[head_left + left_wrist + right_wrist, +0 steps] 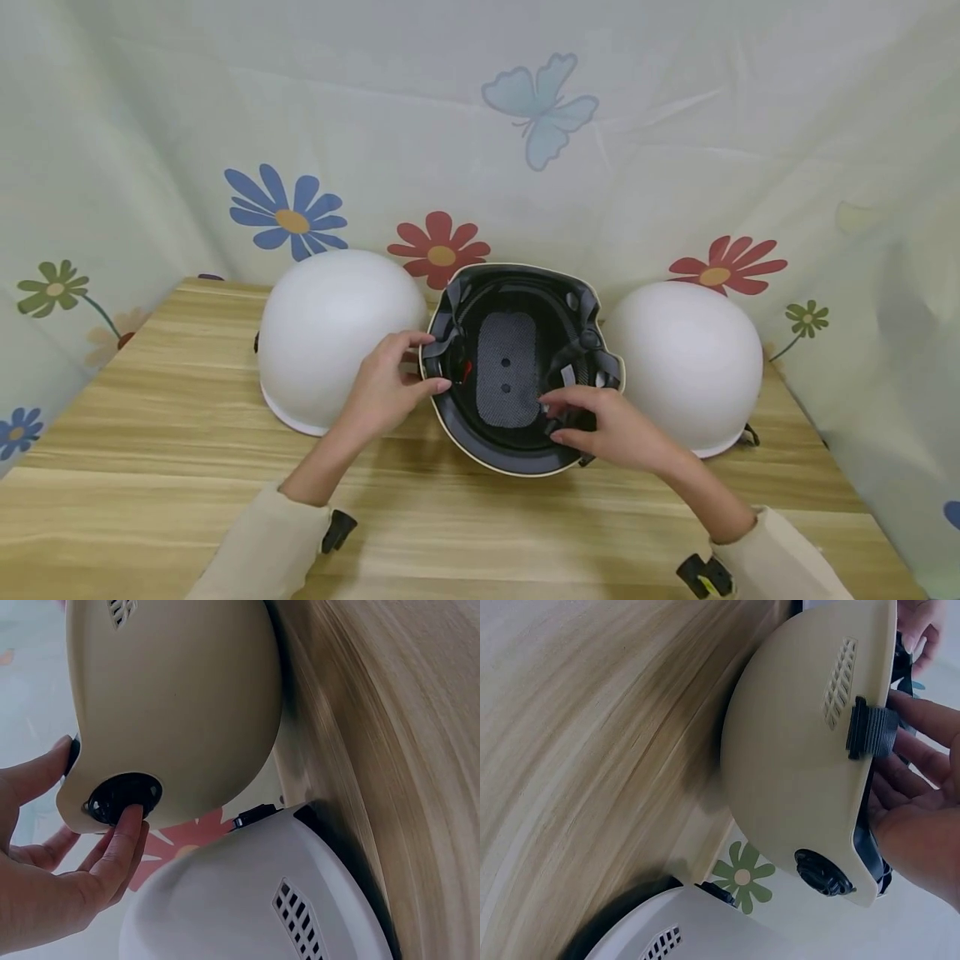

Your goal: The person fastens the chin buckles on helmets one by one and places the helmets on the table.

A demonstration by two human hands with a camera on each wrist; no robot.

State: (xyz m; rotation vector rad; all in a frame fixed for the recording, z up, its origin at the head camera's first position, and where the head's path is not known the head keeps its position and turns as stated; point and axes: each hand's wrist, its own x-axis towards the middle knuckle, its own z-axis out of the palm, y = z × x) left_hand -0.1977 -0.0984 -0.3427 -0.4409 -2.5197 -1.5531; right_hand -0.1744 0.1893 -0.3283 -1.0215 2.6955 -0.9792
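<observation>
An upturned beige helmet (517,463) lies in the middle of the table, its black padded inside facing up. My left hand (388,379) grips the helmet's left edge, thumb inside the rim. In the left wrist view its fingertips touch the round black knob (124,796) on the beige shell. My right hand (611,421) reaches over the right side of the helmet. Its thumb and fingers pinch around a dark strap (553,425), partly hidden by the hand. In the right wrist view a black strap clip (871,731) sits on the shell's edge.
White helmets stand dome up on both sides, one at the left (337,325) and one at the right (686,367), close to the beige one. The wooden table (420,533) ends at a hanging cloth (360,108) printed with flowers and a butterfly.
</observation>
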